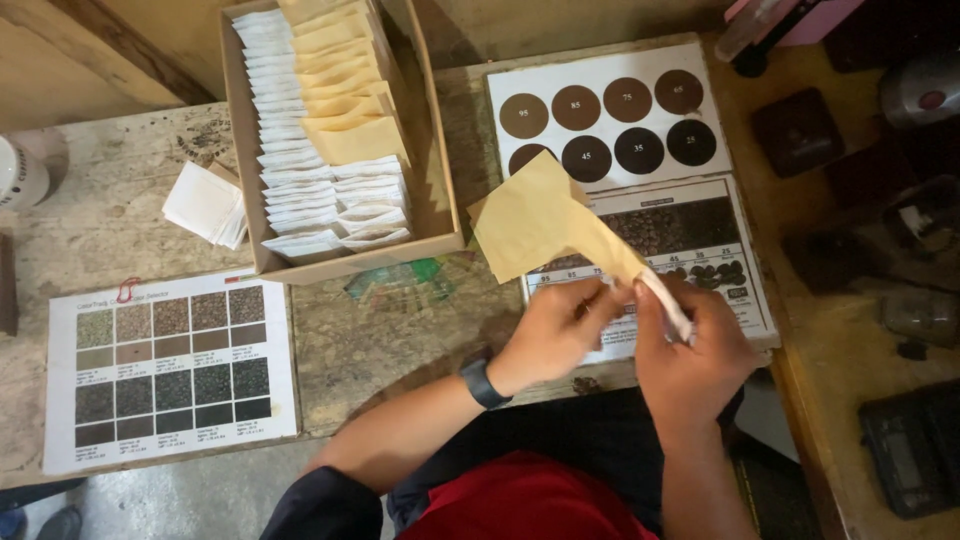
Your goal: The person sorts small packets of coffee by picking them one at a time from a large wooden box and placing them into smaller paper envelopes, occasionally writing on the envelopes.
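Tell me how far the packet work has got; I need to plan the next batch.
Looks well along: the cardboard box holds rows of white packets and tan envelopes. In hand: left hand and right hand work a white packet at one tan envelope. Possibly left: a loose white stack beside the box.

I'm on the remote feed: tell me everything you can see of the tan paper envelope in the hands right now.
The tan paper envelope is a flat kraft-coloured pouch, creased, with an open flap spreading at its upper end. It is held tilted above the wooden table, its wide end toward the cardboard box and its narrow end pinched between both hands. The left hand grips its lower edge with the fingers; the right hand holds a white strip at that same end. It partly covers a laminated chart of dark circles.
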